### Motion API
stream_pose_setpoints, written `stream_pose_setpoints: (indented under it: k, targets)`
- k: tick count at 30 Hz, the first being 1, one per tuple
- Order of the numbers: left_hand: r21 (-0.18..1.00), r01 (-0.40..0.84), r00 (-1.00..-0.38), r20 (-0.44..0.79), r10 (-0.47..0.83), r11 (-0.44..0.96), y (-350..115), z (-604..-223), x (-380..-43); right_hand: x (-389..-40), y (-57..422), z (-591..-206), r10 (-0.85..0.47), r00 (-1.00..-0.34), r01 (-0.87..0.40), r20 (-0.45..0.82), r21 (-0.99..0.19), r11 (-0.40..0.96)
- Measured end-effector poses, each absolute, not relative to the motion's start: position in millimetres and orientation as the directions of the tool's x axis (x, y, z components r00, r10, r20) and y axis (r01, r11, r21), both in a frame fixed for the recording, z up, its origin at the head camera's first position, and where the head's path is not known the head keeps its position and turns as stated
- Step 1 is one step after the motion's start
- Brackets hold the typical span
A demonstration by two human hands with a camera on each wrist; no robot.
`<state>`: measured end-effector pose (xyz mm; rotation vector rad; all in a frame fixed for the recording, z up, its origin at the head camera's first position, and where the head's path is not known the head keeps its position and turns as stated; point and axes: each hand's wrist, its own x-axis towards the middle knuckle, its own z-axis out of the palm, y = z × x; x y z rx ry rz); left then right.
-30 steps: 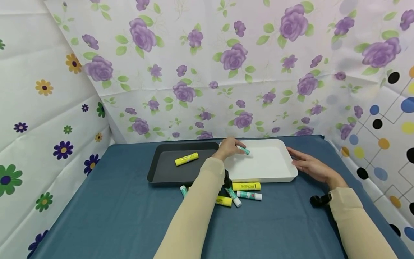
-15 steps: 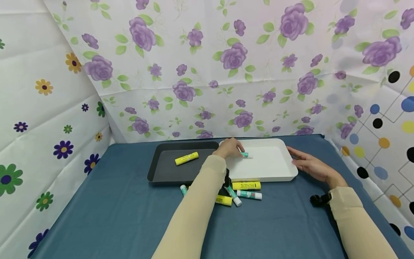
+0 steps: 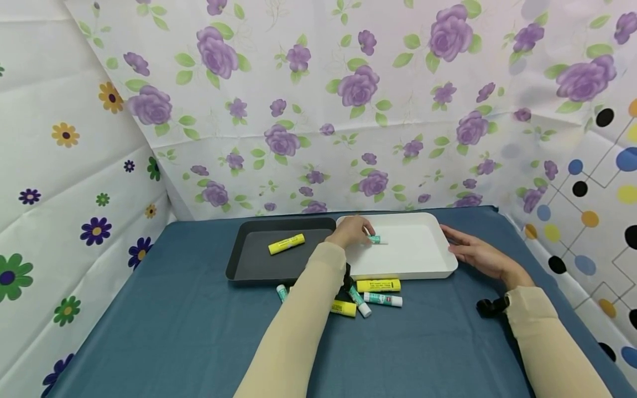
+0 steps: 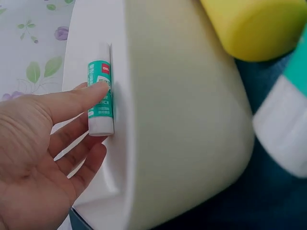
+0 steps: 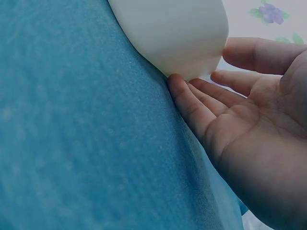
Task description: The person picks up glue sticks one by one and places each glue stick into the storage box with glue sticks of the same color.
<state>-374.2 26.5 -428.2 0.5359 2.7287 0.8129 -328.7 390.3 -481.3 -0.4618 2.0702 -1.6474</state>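
Note:
My left hand (image 3: 352, 231) is over the left part of the white tray (image 3: 413, 254), pinching a teal and white glue stick (image 4: 100, 103) between thumb and fingers. In the left wrist view that glue stick lies close along the inner wall of the tray. With fairly straight fingers, my right hand (image 3: 480, 257) touches the tray's right end; the right wrist view shows fingertips against the white tray wall (image 5: 177, 33). A yellow glue stick (image 3: 286, 244) lies in the dark grey tray (image 3: 249, 265), left of the white one.
In front of the trays lie several loose glue sticks, among them a yellow one (image 3: 379, 286) and a teal and white one (image 3: 383, 299). My left forearm partly covers this group. Blue cloth (image 3: 423, 348) covers the table, and a flowered sheet (image 3: 298, 110) hangs behind it.
My left hand has brought the teal glue stick slightly down and turned it more level within the white tray. The right hand stays at the tray's end.

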Motion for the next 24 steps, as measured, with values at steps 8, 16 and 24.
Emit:
stream_pose_setpoints:
  k: [8,16,24]
  targets:
    - [0.613,0.265,-0.9,-0.12,0.42,0.744,22.4,-432.7,-375.3,-329.8,391.0,-482.5,-0.522,-0.841,0.025,-0.139,-0.975,0.219]
    - [0.616,0.279,-0.896,-0.11,0.431,0.737,20.3,-432.8,-375.9,-330.7,389.8,-481.8,-0.513,-0.845,0.034,-0.151,-0.973,0.23]
    - [0.693,0.271,-0.896,-0.072,0.438,0.668,12.7,-428.4,-374.2,-330.9,391.0,-482.8,-0.519,-0.843,0.024,-0.145,-0.972,0.232]
